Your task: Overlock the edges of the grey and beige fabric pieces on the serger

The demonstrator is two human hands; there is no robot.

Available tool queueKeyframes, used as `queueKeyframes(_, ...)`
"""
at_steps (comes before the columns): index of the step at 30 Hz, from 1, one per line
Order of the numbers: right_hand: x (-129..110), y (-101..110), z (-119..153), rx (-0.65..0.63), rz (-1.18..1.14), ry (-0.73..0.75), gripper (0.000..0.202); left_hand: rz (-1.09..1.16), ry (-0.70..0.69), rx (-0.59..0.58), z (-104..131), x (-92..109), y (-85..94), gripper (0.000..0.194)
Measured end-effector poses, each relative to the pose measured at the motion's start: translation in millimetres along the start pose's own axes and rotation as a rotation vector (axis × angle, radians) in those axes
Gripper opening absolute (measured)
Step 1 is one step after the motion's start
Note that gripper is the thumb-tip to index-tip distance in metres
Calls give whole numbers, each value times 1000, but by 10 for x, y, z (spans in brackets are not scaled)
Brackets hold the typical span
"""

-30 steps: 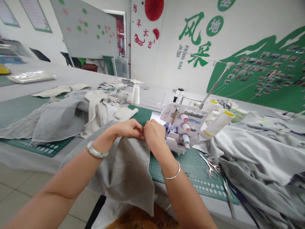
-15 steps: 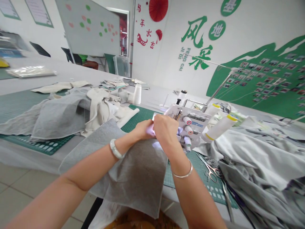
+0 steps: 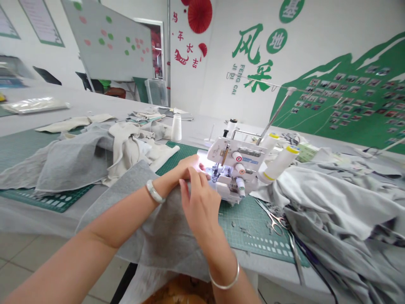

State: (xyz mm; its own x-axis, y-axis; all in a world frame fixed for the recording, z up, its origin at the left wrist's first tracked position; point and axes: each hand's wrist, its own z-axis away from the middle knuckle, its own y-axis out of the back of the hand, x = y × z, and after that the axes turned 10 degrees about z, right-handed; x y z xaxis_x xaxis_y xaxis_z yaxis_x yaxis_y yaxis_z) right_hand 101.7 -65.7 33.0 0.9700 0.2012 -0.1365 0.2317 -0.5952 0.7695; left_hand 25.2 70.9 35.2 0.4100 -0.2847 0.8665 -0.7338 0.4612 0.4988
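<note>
Grey fabric (image 3: 164, 219) lies across the near table edge, part on the green cutting mat (image 3: 249, 228), part hanging off the front toward the floor. Left hand (image 3: 183, 166) flat on the cloth, fingers extended toward the needle area of the small white overlock machine (image 3: 236, 166), pressing rather than pinching. Right hand (image 3: 198, 202) sits just behind it on the same cloth, fingers loosely curled, fingertips down on the fabric; whether it pinches a fold cannot be told. The two hands touch or nearly touch.

Machine lamp glares at the cloth's leading edge, right at the presser foot. Thread cones (image 3: 280, 162) lean off the machine's right side.

Room to move: scissors (image 3: 274, 217) lie on the mat right of the machine, close to a large heap of pale grey cloth (image 3: 341, 211) that crowds the right side. Left of the hands, a pile of grey and cream pieces (image 3: 95, 154) covers another mat, with a strip of bare mat between it and the machine. A white spool (image 3: 176, 126) stands well back.
</note>
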Motion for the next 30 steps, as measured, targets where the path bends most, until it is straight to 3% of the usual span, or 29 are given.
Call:
queueKeyframes(3,135,-7,357,118,-147,-58,23,-78,45,17,32,63,-24,33)
queueKeyframes(7,390,-48,688,237,-234,-291,9,-110,55,4,16,87,-38,34)
queueKeyframes(13,371,-123,838,-50,-565,-423,12,-28,-20,-89,-28,74,8,33)
queueKeyframes(16,291,-156,836,-63,-654,-437,15,-38,-61,-131,-83,88,59,35)
queueKeyframes(22,278,-245,781,-74,-803,-492,42,-70,-155,-142,-178,44,101,37)
queueKeyframes(25,320,-257,765,-119,-730,-459,60,-74,-187,-95,-133,8,75,39)
queueKeyframes(30,434,-129,695,-209,-440,-379,56,-100,-182,-17,-88,-20,21,41)
